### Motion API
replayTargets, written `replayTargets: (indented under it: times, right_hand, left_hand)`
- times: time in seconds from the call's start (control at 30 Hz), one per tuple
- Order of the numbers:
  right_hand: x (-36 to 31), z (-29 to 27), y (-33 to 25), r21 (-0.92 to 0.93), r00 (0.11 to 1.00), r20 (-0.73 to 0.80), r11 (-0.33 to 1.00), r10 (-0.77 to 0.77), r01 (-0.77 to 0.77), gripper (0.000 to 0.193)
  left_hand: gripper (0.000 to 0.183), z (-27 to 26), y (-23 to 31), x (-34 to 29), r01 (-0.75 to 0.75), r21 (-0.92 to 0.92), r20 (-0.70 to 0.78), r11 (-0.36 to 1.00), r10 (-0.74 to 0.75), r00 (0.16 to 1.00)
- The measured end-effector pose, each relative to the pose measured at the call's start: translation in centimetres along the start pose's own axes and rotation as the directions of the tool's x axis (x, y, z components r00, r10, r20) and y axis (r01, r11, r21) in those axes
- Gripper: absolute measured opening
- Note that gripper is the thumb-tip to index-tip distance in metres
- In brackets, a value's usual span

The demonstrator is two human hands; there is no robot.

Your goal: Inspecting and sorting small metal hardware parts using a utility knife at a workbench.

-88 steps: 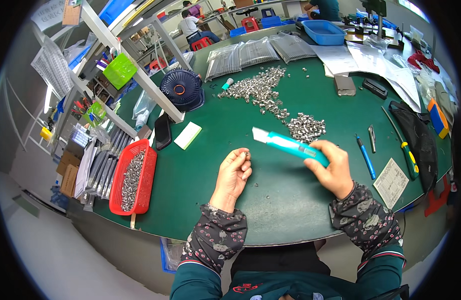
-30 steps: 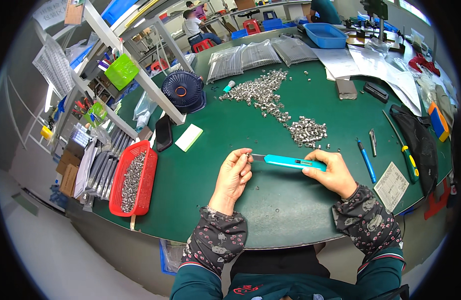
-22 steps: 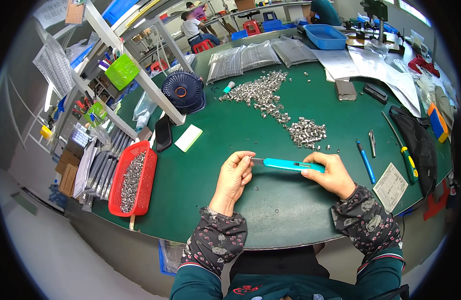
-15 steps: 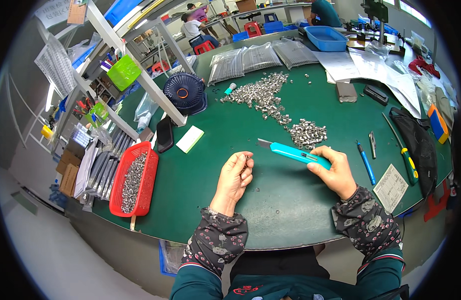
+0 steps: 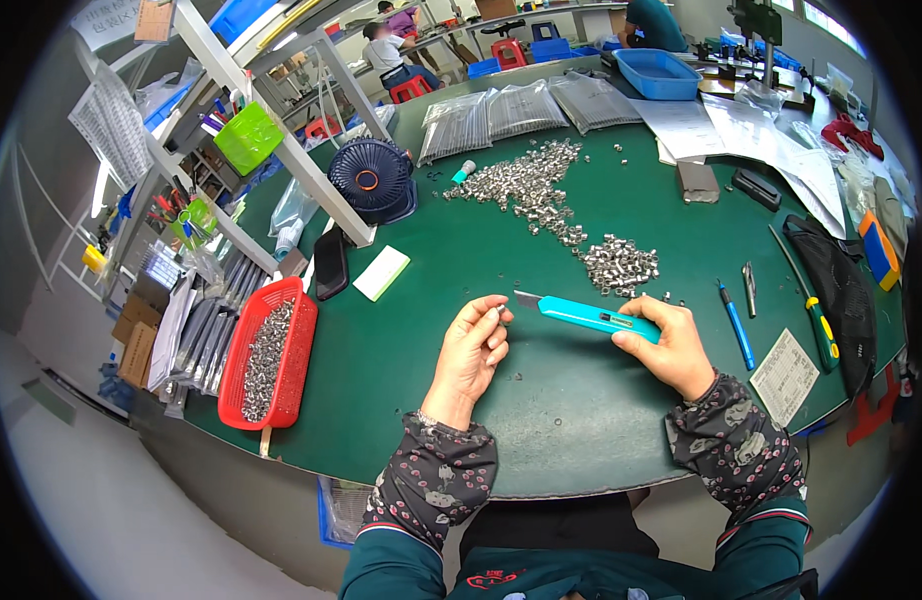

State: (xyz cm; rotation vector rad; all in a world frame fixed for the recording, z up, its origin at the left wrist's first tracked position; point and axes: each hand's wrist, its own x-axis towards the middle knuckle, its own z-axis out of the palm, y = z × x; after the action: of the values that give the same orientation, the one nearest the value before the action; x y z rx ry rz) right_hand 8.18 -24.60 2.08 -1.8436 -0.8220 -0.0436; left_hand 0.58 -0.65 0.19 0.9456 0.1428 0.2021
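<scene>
My right hand grips a turquoise utility knife, its blade extended and pointing left. Opposite the blade tip, my left hand pinches a small metal ring between thumb and fingertips; most of the piece is covered by the fingers. A narrow gap separates blade and ring. Beyond my hands lies a small heap of short silvery metal rings. It runs on into a larger spread of the same pieces farther back. To the left, a red plastic basket holds many more of them.
A dark blue fan, a phone and a pale notepad sit on the left. At right lie a blue pen, a screwdriver and a paper slip. Bagged rods and a blue tray line the back.
The knife's blade tip and my left fingertips have come slightly closer together. My left fingers have shifted a little, showing more of the ring. The view has moved slightly.
</scene>
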Motion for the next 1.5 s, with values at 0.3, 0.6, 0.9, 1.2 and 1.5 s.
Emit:
replayTargets:
  times: [0.3, 0.6, 0.9, 1.2, 1.5]
  right_hand:
    - [-0.04, 0.03, 0.29, -0.014, 0.998, 0.066, 1.000, 0.005, -0.004, 0.029]
    - [-0.03, 0.15, 0.34, -0.031, 0.993, 0.114, 0.999, 0.026, -0.023, 0.028]
    - [0.07, -0.23, -0.19, 0.011, 0.998, 0.028, 0.998, 0.059, -0.059, 0.029]
    - [0.02, -0.12, 0.11, -0.009, 0.995, 0.079, 0.998, 0.058, -0.057, 0.029]
    - [0.02, 0.07, 0.51, -0.010, 0.998, 0.067, 1.000, 0.011, -0.010, 0.030]
  left_hand:
    - [0.015, 0.31, 0.02, -0.06, -0.018, 0.095, -0.011, 0.995, 0.019, 1.000]
    - [0.013, 0.38, -0.13, -0.11, -0.034, 0.184, 0.034, 0.982, 0.028, 0.999]
    - [0.014, 0.43, -0.03, -0.05, -0.020, 0.197, 0.000, 0.980, 0.020, 1.000]
    - [0.016, 0.27, 0.10, -0.13, -0.007, 0.092, 0.013, 0.996, 0.006, 1.000]
    - [0.018, 0.23, 0.13, -0.07, 0.008, 0.035, 0.019, 0.999, -0.009, 1.000]
